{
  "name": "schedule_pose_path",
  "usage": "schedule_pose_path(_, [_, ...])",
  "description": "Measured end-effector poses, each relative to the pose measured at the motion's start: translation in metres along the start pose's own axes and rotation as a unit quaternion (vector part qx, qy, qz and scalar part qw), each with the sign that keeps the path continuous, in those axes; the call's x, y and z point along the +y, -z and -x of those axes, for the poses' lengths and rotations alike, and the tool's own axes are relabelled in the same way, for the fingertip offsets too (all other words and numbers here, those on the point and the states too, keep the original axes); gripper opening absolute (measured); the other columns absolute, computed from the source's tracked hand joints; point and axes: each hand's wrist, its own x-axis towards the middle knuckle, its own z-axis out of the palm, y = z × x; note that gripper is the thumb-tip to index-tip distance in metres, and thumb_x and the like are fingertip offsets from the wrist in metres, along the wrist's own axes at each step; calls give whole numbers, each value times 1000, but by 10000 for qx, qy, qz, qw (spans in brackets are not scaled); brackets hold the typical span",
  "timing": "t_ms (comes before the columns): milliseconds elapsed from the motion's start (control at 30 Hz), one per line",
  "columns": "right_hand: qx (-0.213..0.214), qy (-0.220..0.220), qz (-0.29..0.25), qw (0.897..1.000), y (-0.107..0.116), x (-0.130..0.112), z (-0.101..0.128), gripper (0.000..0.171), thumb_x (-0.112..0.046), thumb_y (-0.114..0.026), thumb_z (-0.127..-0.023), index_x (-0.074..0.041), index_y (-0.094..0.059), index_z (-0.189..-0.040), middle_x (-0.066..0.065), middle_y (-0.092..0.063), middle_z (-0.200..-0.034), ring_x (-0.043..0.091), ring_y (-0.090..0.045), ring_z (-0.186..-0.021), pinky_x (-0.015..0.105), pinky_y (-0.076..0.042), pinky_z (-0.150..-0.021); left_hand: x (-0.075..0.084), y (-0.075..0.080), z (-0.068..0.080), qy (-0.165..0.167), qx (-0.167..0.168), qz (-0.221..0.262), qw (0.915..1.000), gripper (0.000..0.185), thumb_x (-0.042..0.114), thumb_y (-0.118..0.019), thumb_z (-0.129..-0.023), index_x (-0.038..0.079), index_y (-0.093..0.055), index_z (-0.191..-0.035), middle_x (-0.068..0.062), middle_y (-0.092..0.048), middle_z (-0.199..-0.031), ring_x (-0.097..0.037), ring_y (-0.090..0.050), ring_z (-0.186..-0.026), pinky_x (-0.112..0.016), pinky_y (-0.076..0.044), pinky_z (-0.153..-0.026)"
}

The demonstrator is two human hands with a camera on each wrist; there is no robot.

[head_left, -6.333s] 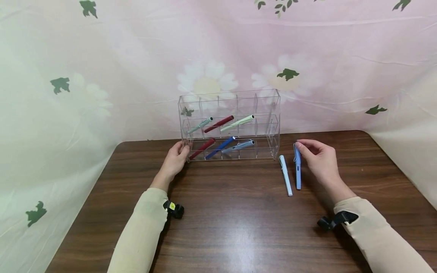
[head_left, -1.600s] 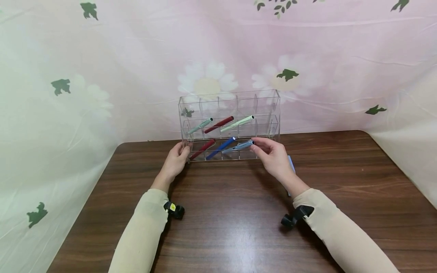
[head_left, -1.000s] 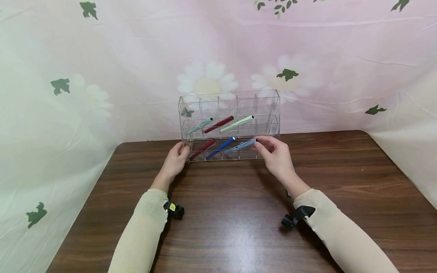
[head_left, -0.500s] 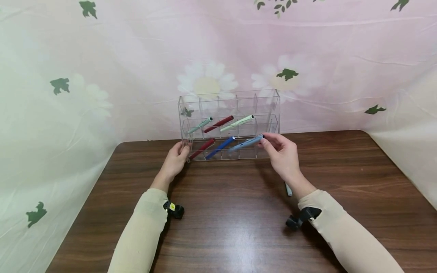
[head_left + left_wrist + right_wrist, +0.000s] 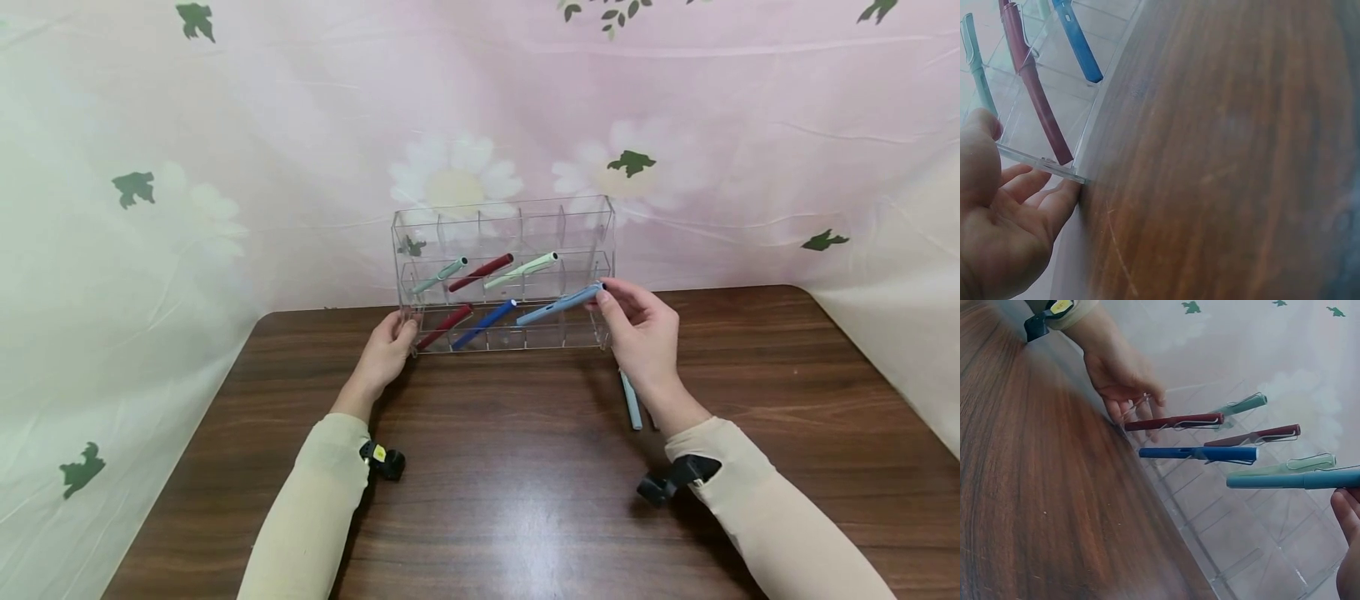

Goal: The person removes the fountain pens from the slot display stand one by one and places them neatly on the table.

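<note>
The right hand [image 5: 641, 333] pinches the clip end of a light blue pen [image 5: 558, 305], thumb and fingertips closed tight on it. The slim pen slants in front of the clear rack [image 5: 562, 347], its held end higher. The left hand [image 5: 384, 354] grips the rack's left end, thumb and fingers parted only by the plastic. Leaning in the rack are a red pen [image 5: 445, 327] and blue pen [image 5: 484, 325] below, three others above.
</note>
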Motion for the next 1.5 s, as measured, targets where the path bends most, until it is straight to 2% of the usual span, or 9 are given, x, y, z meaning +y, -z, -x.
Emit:
schedule_pose_path(33, [63, 5, -27, 10000, 1, -1, -1, 24, 1, -67, -104, 12, -73, -124, -20, -79, -92, -1, -78, -83, 14, -61, -77, 0, 0, 0, -3, -6, 9, 10000, 51, 29, -43, -118, 2, -42, -161, -20, -52, -164, -37, -48, -153, -57, -45, -124])
schedule_pose_path(200, [253, 33, -128, 9996, 5, -7, -2, 25, 4, -66, -103, 15, -72, -123, -19, -79, -92, -1, -77, -80, 14, -61, -78, 1, 0, 0, 0, -14, 37, 10000, 52, 30, -43, -118, 2, -41, -162, -19, -51, -165, -36, -48, -154, -56, -45, -124])
schedule_pose_path(500, [374, -34, -225, 9990, 17, -15, -3, 24, 0, -68, -103, 13, -74, -122, -13, -81, -94, 6, -78, -81, 17, -61, -81, 0, 0, 0, -2, -2, 42, 10000, 52, 30, -43, -118, 2, -42, -162, -19, -52, -165, -37, -50, -152, -57, -46, -123])
schedule_pose_path(667, [413, -104, -83, 9991, 26, -16, -2, 25, -3, -68, -104, 10, -75, -124, -12, -80, -93, 5, -77, -81, 15, -59, -75, -1, 1, 1, -18, -2, 41, 10000, 51, 30, -43, -118, 2, -43, -161, -20, -51, -165, -38, -48, -153, -57, -46, -123])
schedule_pose_path(867, [632, -120, -13, 9979, 32, -15, -4, 23, -3, -69, -103, 7, -78, -122, -14, -80, -94, 4, -73, -84, 15, -58, -80, 0, 1, 2, -53, 11, 51, 10000, 52, 30, -43, -118, 2, -43, -161, -20, -51, -164, -38, -49, -152, -57, -46, -122])
schedule_pose_path(1167, [926, -212, -677, 9932, 41, -15, -6, 22, 1, -70, -101, 9, -78, -120, -6, -83, -94, 7, -72, -84, 17, -58, -80, 1, 1, 3, -42, -12, 71, 10000, 51, 29, -43, -118, 2, -43, -161, -21, -51, -164, -38, -50, -151, -58, -46, -122])
schedule_pose_path(1500, [804, -238, -69, 9965, 61, -10, -5, 26, -4, -72, -102, 6, -77, -126, -11, -83, -99, 1, -73, -89, 12, -58, -81, 0, 0, 2, -50, -60, 174, 9998, 52, 28, -43, -118, 1, -41, -163, -20, -50, -165, -38, -47, -154, -57, -46, -123])
